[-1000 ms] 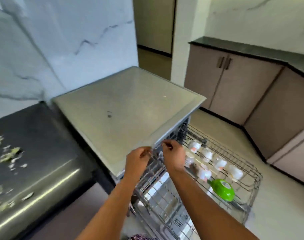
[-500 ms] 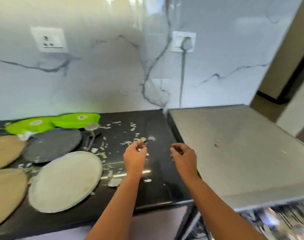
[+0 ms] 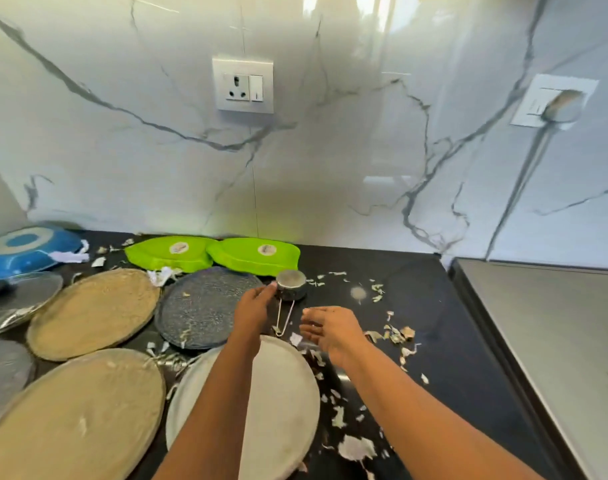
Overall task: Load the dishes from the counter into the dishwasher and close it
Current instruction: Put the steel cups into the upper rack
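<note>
The left hand (image 3: 252, 306) is touching the strainer (image 3: 290, 289) with its fingertips near the counter (image 3: 434, 341) back edge, wire handle pointing toward the front edge, while the right hand (image 3: 330, 329) is hovering beside it, fingers relaxed

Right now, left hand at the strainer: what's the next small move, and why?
Probably close the left hand on the small metal strainer and lift it. Its fingertips are at the strainer's bowl but not clearly gripping, while the right hand hovers open beside the wire handle, free to support it.
</note>
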